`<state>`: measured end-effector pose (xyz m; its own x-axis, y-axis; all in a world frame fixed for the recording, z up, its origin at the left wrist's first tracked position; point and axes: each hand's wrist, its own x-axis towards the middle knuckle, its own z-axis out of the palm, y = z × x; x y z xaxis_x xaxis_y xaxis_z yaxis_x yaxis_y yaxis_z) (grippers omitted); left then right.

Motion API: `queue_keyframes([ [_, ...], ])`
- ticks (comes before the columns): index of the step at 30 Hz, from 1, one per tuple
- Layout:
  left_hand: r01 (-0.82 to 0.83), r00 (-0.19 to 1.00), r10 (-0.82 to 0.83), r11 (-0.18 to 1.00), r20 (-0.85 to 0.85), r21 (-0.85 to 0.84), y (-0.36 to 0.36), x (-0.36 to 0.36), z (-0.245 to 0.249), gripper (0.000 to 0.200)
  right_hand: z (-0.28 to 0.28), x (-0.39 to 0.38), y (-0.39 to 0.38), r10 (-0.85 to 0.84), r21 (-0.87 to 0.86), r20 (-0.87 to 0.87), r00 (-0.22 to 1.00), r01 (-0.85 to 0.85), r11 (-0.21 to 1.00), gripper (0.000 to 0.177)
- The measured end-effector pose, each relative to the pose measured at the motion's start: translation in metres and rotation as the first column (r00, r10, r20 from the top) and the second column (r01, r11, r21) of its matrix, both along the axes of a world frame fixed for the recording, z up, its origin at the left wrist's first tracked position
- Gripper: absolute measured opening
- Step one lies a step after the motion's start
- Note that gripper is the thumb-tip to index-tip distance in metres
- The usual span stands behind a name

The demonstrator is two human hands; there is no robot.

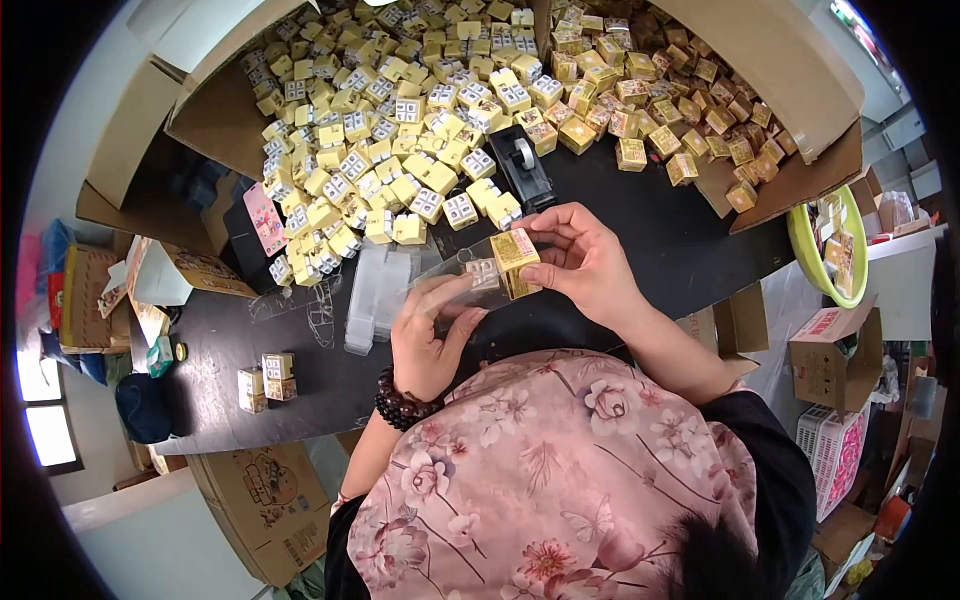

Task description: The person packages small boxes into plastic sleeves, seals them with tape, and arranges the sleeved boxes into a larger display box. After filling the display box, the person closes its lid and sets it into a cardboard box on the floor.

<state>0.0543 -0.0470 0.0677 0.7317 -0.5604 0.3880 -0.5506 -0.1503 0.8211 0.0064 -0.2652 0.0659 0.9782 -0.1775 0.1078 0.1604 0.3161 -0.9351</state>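
Observation:
My left hand [432, 335], with a dark bead bracelet at the wrist, is closed on a clear plastic sleeve [440, 280]. A small white and grey block [483, 274] shows at the sleeve's right part, by my left fingertips. In my right hand [585, 262] a yellow printed cube [514, 250] is pinched between thumb and fingers, touching the sleeve's right end. Below and left of the hands lie clear plastic pieces [375, 295] on the black table [660, 240]. A black tape dispenser [522, 165] stands just beyond my right hand.
Many pale yellow and white blocks [370, 130] are heaped at the back; many printed cubes [640, 120] lie at back right, between cardboard flaps. Several cubes [279, 375] stand at front left. A pink card [264, 218] lies left; a green basket [832, 250] is at right.

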Motion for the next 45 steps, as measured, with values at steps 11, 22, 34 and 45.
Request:
queue_keyframes([
  [11,-0.109,0.990,0.098,0.988,-0.102,-0.107,-0.002,-0.004,-0.023,0.020,-0.015,-0.004,0.026,-0.053,0.030,0.008,0.999,0.053,0.998,0.028],
  [22,-0.075,0.978,0.002,0.937,-0.210,-0.341,-0.007,-0.009,-0.059,0.019,-0.035,0.011,0.021,-0.077,-0.660,0.289,0.954,0.257,0.706,0.037],
  [34,-0.008,0.946,0.075,0.978,-0.316,0.210,0.051,0.001,-0.023,0.019,-0.041,0.009,0.026,0.049,0.032,0.116,0.992,-0.053,0.998,0.054],
  [45,0.230,0.828,-0.276,0.961,-0.488,-0.154,0.010,0.022,-0.003,0.049,-0.031,-0.003,0.018,0.290,-0.322,-0.015,0.957,-0.280,0.904,0.033],
])
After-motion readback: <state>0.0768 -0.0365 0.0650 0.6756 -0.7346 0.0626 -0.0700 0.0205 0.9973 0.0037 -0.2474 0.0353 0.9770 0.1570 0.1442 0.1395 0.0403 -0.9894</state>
